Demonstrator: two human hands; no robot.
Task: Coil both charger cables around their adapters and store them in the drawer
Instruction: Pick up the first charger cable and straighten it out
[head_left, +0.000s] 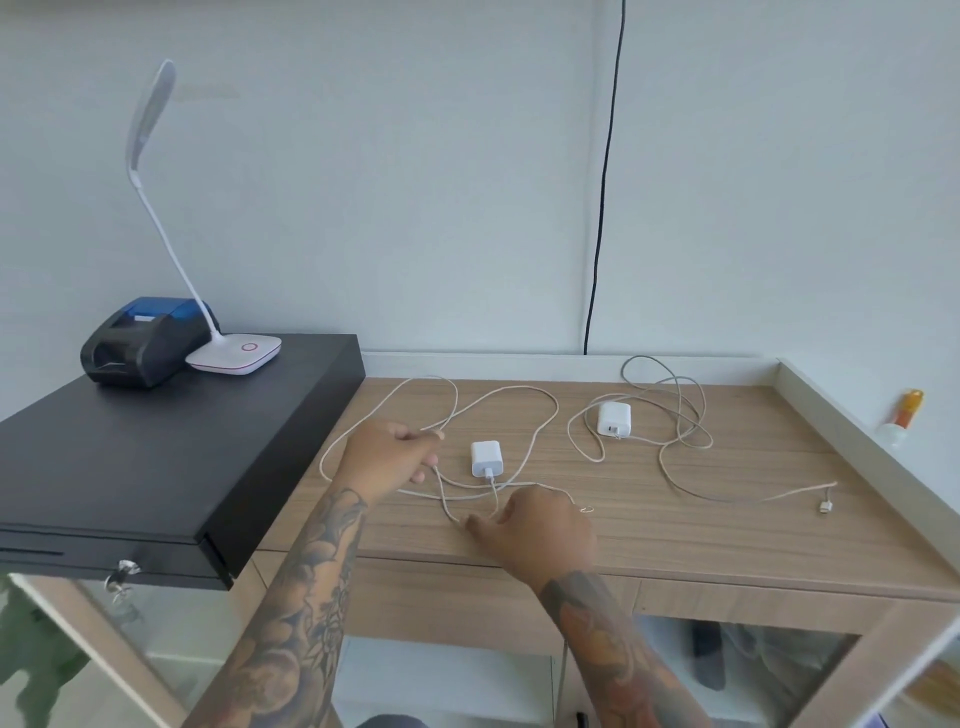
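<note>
On light wood-grain desk (675, 525): small white square adapter (485, 457) with thin white cable (524, 415) sprawled in loose loops, uncoiled; second white adapter (614, 419) with tangled pale cable (680, 447) lying well apart to its right. Left hand (387, 457) pinching a cable loop, right hand (540, 535) pinning strands near desk's front edge. Likely hazard: crossed strands knotting when pulled, dragging adapter off; drawer not identifiable.

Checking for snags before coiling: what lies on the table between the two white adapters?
In the head view, only loops of white cable cross the wooden table between the near adapter and the far adapter; nothing else.
</note>
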